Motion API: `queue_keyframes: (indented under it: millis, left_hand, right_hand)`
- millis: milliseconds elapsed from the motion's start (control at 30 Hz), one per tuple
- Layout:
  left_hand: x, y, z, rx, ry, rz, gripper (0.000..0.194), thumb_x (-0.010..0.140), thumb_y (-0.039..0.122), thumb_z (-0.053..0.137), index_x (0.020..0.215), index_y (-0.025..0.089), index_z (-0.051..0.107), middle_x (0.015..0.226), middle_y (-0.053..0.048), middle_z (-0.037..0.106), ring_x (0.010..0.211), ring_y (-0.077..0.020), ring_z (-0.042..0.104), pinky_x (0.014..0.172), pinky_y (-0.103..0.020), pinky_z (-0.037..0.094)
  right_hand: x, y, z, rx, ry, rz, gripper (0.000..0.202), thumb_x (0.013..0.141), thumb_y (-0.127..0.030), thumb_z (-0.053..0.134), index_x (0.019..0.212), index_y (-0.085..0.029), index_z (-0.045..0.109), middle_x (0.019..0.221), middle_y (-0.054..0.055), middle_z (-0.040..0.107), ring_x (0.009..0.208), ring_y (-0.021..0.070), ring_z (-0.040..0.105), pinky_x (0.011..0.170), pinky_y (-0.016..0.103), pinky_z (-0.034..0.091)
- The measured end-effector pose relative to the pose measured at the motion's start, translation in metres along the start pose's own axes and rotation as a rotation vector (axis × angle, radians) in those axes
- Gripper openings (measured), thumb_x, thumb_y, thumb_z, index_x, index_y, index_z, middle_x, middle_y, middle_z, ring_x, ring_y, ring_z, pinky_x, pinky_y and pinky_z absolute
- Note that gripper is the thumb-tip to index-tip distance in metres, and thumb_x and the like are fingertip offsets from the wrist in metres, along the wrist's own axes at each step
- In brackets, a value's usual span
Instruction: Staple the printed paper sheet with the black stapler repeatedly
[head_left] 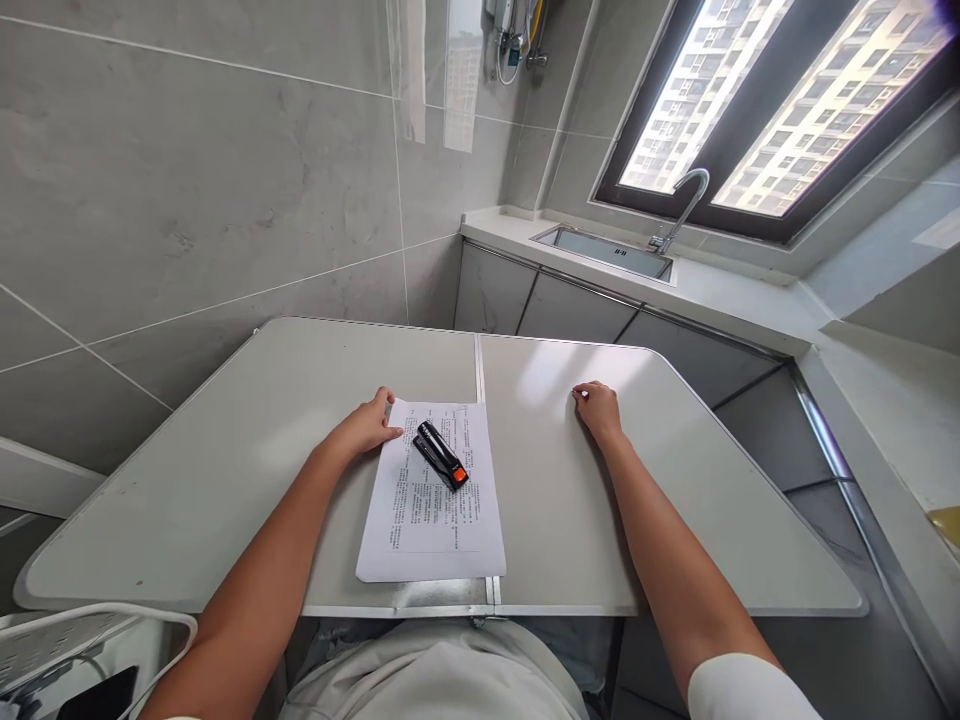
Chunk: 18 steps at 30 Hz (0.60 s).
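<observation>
A stack of printed white paper (439, 535) lies on the pale folding table (555, 500), across its centre seam. On top of the sheets rests a black stapler (441, 455) with an orange-red patch at its lower right end. My left hand (369, 423) is at the upper left corner of the paper, thumb on the sheet edge and fingers apart from it. To the right, above the tabletop, my right hand (598, 408) is closed in a pinch; a tiny pale thing shows at its fingertips, too small to name.
Beyond the table, a counter holds a sink (607, 252) with a curved faucet (686, 205) under a window. A grey tiled wall stands at the left. A white rack (90, 640) with cables is at the lower left.
</observation>
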<state>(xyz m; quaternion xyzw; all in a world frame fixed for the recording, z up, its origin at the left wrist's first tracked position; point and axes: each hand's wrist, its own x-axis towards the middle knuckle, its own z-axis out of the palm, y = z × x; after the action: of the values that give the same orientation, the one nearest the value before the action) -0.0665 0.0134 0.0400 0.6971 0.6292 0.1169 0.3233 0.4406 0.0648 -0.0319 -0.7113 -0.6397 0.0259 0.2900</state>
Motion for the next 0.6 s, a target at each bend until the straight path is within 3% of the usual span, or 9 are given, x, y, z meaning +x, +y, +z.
queue_keyframes:
  millis: [167, 267, 367, 467, 533, 600]
  left_hand:
    - [-0.003, -0.024, -0.03, 0.093, 0.049, -0.083, 0.047, 0.071, 0.034, 0.076, 0.109, 0.026, 0.048, 0.076, 0.002, 0.065, 0.066, -0.0226, 0.063, 0.059, -0.029, 0.038]
    - [-0.002, -0.035, -0.037, 0.152, 0.109, -0.137, 0.05, 0.068, 0.038, 0.08, 0.107, 0.027, 0.051, 0.074, 0.001, 0.065, 0.067, -0.0246, 0.064, 0.063, -0.03, 0.038]
    - [-0.001, -0.045, -0.04, 0.16, 0.133, -0.178, 0.06, 0.063, 0.045, 0.084, 0.111, 0.026, 0.052, 0.076, 0.0, 0.066, 0.071, -0.0262, 0.065, 0.065, -0.03, 0.04]
    - [0.003, -0.054, -0.041, 0.108, 0.188, -0.138, 0.058, 0.062, 0.05, 0.085, 0.106, 0.025, 0.054, 0.081, -0.001, 0.066, 0.072, -0.0238, 0.063, 0.064, -0.029, 0.04]
    - [0.009, -0.06, -0.04, 0.053, 0.37, -0.078, 0.04, 0.074, 0.051, 0.075, 0.096, 0.025, 0.055, 0.078, 0.0, 0.063, 0.07, -0.0205, 0.059, 0.064, -0.028, 0.039]
    - [0.017, -0.065, -0.037, -0.005, 0.628, -0.025, 0.023, 0.088, 0.046, 0.06, 0.087, 0.024, 0.053, 0.071, 0.001, 0.057, 0.067, -0.0178, 0.054, 0.065, -0.028, 0.038]
  right_hand:
    - [-0.001, -0.006, 0.003, -0.049, 0.034, 0.003, 0.034, 0.086, -0.022, 0.049, 0.101, -0.018, 0.079, 0.1, 0.017, 0.073, 0.099, 0.033, 0.061, 0.089, 0.047, 0.049]
    - [-0.003, -0.035, 0.012, 0.03, 0.101, -0.045, 0.034, 0.088, -0.024, 0.049, 0.107, -0.019, 0.077, 0.103, 0.016, 0.072, 0.101, 0.0342, 0.059, 0.091, 0.05, 0.048]
    - [-0.002, -0.096, 0.031, 0.197, 0.098, -0.172, 0.032, 0.091, -0.026, 0.052, 0.114, -0.021, 0.073, 0.107, 0.013, 0.072, 0.102, 0.0324, 0.059, 0.092, 0.048, 0.049]
    - [0.003, -0.176, 0.058, 0.348, 0.039, -0.281, 0.03, 0.093, -0.026, 0.055, 0.118, -0.024, 0.07, 0.107, 0.008, 0.073, 0.099, 0.0292, 0.06, 0.092, 0.046, 0.05]
    - [0.007, -0.227, 0.08, 0.395, -0.019, -0.348, 0.031, 0.095, -0.024, 0.057, 0.124, -0.025, 0.067, 0.11, 0.006, 0.072, 0.101, 0.0264, 0.059, 0.095, 0.043, 0.05]
    - [0.01, -0.269, 0.102, 0.393, -0.1, -0.361, 0.034, 0.097, -0.022, 0.056, 0.131, -0.024, 0.062, 0.113, 0.004, 0.072, 0.106, 0.0236, 0.057, 0.095, 0.039, 0.049]
